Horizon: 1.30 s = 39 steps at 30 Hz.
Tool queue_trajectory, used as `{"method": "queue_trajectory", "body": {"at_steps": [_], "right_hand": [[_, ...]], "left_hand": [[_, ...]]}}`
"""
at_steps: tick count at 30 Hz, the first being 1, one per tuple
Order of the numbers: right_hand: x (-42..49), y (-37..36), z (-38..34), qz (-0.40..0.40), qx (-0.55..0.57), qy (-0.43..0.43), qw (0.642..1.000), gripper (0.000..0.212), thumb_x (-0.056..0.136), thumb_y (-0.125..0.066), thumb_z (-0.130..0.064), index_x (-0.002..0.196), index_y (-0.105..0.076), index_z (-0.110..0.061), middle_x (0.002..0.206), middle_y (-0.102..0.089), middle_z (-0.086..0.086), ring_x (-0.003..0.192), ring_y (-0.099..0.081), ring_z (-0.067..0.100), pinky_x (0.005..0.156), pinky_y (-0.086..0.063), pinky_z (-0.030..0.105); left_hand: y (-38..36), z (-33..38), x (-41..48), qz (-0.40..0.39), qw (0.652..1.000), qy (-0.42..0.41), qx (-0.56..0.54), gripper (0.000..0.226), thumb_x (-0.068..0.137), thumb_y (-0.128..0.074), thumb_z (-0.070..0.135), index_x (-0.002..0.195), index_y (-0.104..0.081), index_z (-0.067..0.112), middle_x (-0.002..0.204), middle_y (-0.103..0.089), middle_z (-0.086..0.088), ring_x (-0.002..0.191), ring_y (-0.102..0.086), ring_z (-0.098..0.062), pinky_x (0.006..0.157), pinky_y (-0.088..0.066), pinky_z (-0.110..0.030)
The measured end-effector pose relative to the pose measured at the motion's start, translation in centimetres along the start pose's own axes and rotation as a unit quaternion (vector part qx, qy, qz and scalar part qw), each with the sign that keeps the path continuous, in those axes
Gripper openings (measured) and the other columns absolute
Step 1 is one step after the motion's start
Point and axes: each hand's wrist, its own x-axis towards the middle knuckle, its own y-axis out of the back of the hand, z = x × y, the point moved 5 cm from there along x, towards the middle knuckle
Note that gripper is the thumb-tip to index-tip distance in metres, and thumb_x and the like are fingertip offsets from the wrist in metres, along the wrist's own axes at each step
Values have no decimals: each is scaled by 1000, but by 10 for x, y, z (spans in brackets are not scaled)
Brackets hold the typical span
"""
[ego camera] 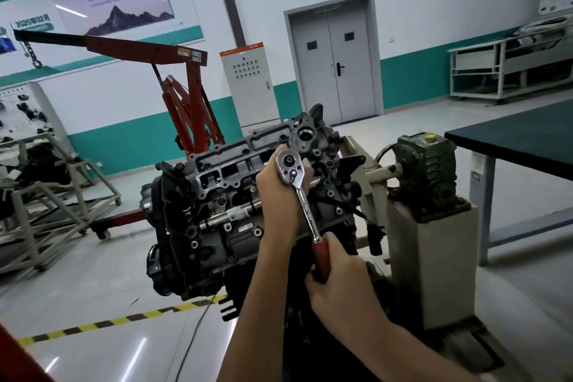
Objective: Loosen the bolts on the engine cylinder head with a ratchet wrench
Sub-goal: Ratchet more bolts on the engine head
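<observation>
A dark grey engine with its cylinder head (235,170) uppermost is mounted on a stand in the middle of the head view. Several bolts show along the head's face. A chrome ratchet wrench (305,205) with a red handle lies over the head's right part. My left hand (279,192) cups the wrench's round head from behind, pressing it toward the engine. My right hand (338,276) grips the red handle lower down. The socket and the bolt under the wrench head are hidden by my left hand.
A green gearbox (429,170) on a beige pedestal (434,263) holds the engine at the right. A dark table (521,136) stands further right. A red engine crane (186,96) is behind left. A frame with another engine (46,170) stands far left. Yellow-black floor tape (124,319) crosses below.
</observation>
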Motion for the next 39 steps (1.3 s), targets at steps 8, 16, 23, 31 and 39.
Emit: {"method": "queue_trajectory", "body": {"at_steps": [8, 16, 23, 31, 39], "right_hand": [[43, 72, 13, -72, -233, 106, 964, 25, 75, -63, -8, 95, -50, -15, 60, -50, -7, 49, -51, 10, 51, -48, 27], [88, 108, 1, -55, -353, 155, 921, 19, 80, -60, -11, 95, -50, -18, 66, -53, -8, 55, -53, 8, 57, -50, 25], [6, 14, -1, -12, -54, 12, 998, 32, 72, -62, -9, 79, -40, -31, 53, -42, -13, 43, -45, 5, 45, -30, 4], [33, 62, 16, -62, -198, 67, 976, 29, 73, -63, -7, 100, -54, -12, 59, -53, -6, 48, -51, 6, 52, -43, 12], [91, 114, 0, -44, -355, 159, 920, 23, 73, -66, -4, 88, -53, -16, 56, -45, -13, 46, -46, 4, 48, -38, 18]], "left_hand": [[7, 0, 5, -29, 998, 19, 49, 36, 78, -52, -15, 61, -41, 16, 56, -42, 10, 55, -35, -4, 55, -34, -20], [11, 3, 2, -45, 998, -25, 44, 29, 79, -64, -7, 64, -49, 13, 58, -48, 12, 56, -38, -4, 54, -33, -17], [-1, -1, 1, 13, 999, -17, 45, 40, 85, -64, -3, 64, -40, 21, 57, -42, 16, 55, -34, 0, 54, -32, -14], [1, -4, 8, -39, 996, 27, 72, 47, 76, -56, -13, 57, -38, 25, 50, -43, 16, 53, -34, -2, 56, -36, -25], [7, 0, 8, -69, 996, -5, 58, 42, 79, -65, -5, 59, -40, 23, 53, -44, 14, 52, -34, -2, 52, -30, -18]]}}
